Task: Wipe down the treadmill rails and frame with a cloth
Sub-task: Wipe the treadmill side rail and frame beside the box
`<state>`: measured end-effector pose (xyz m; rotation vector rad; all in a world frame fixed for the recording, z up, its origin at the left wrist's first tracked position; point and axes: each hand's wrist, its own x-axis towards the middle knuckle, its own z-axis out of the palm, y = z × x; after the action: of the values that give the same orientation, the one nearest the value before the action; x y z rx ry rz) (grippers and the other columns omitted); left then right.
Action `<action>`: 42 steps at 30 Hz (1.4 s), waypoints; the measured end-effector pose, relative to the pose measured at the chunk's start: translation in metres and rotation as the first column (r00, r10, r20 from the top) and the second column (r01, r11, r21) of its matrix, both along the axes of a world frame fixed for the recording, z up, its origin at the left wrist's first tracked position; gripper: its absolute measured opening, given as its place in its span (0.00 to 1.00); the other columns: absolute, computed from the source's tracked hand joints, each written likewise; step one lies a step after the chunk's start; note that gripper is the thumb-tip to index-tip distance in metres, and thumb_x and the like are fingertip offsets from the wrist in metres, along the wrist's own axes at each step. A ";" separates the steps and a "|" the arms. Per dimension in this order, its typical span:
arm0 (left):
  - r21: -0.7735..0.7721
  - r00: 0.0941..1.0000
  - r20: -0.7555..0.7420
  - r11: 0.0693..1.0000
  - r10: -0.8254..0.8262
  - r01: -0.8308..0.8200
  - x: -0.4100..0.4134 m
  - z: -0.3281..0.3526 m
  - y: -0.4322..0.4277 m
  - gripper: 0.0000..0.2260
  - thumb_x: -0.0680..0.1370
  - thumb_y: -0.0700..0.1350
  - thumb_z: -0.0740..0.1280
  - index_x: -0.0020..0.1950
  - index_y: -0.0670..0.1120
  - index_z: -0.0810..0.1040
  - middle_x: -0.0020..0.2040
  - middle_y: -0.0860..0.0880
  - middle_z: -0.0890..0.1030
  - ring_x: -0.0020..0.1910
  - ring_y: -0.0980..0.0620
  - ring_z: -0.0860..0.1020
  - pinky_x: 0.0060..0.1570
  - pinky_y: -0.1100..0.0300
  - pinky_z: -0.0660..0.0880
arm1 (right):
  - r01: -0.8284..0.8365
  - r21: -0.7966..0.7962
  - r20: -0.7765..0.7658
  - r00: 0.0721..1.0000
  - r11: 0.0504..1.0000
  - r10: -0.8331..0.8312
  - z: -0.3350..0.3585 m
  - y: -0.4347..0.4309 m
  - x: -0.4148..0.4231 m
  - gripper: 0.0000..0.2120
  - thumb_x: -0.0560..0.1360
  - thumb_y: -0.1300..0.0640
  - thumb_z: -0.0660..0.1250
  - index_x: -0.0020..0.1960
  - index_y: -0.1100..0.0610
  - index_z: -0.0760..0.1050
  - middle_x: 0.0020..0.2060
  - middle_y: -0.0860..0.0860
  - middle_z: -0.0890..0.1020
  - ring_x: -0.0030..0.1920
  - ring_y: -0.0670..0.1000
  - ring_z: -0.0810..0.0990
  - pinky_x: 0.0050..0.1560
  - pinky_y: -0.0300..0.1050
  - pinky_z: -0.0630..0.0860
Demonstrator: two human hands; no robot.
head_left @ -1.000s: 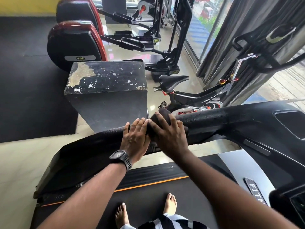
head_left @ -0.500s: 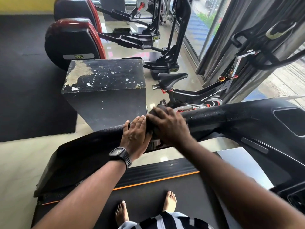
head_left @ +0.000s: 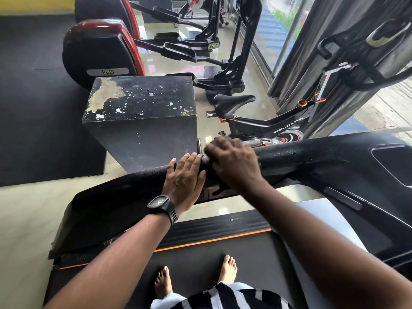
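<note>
Two bare feet (head_left: 163,282) stand at the bottom of my view, on the treadmill belt (head_left: 200,257). Above them, mid-frame, the black handrail (head_left: 289,152) runs across the picture. On my feed the left hand (head_left: 184,177), with a black watch (head_left: 161,206) on its wrist, lies flat on the rail with its fingers straight. Just to its right, the right hand (head_left: 234,162) curls over the rail onto a dark cloth (head_left: 207,163). That hand is blurred, and I see only a sliver of cloth between the two hands. Behind the rail sits a chipped black box (head_left: 142,103), with a spin bike (head_left: 256,126) to its right and red-trimmed trainers (head_left: 100,52) in the upper left.
</note>
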<state>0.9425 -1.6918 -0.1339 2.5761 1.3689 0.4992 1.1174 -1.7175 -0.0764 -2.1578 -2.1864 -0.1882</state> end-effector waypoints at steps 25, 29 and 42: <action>0.189 0.999 0.012 0.981 0.038 -0.040 0.014 -0.014 -0.002 0.23 0.82 0.55 0.55 0.72 0.45 0.72 0.70 0.45 0.76 0.69 0.44 0.74 0.68 0.42 0.69 | -0.057 0.016 0.015 0.998 0.998 0.057 0.001 -0.006 0.016 0.21 0.80 0.42 0.55 0.71 0.42 0.72 0.70 0.51 0.75 0.61 0.62 0.76 0.50 0.55 0.76; 0.165 0.999 0.012 0.986 0.039 -0.040 0.013 -0.011 -0.004 0.24 0.82 0.56 0.54 0.73 0.45 0.72 0.70 0.46 0.76 0.69 0.44 0.74 0.68 0.42 0.69 | 0.326 0.092 -0.104 0.943 0.941 -0.316 -0.003 -0.025 0.023 0.24 0.79 0.45 0.65 0.74 0.44 0.68 0.74 0.53 0.70 0.64 0.63 0.73 0.56 0.59 0.75; 0.165 0.999 0.011 0.985 0.046 -0.047 0.015 -0.011 -0.003 0.24 0.82 0.56 0.54 0.72 0.46 0.72 0.70 0.47 0.76 0.69 0.44 0.74 0.68 0.42 0.69 | 0.278 0.046 -0.081 0.958 0.959 -0.274 0.001 -0.028 0.040 0.25 0.79 0.46 0.66 0.75 0.43 0.68 0.76 0.52 0.68 0.68 0.62 0.70 0.61 0.62 0.73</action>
<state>0.9573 -1.6947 -0.1448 2.6728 1.4454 0.6551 1.1574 -1.7453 -0.0753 -2.3887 -1.8111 -0.1777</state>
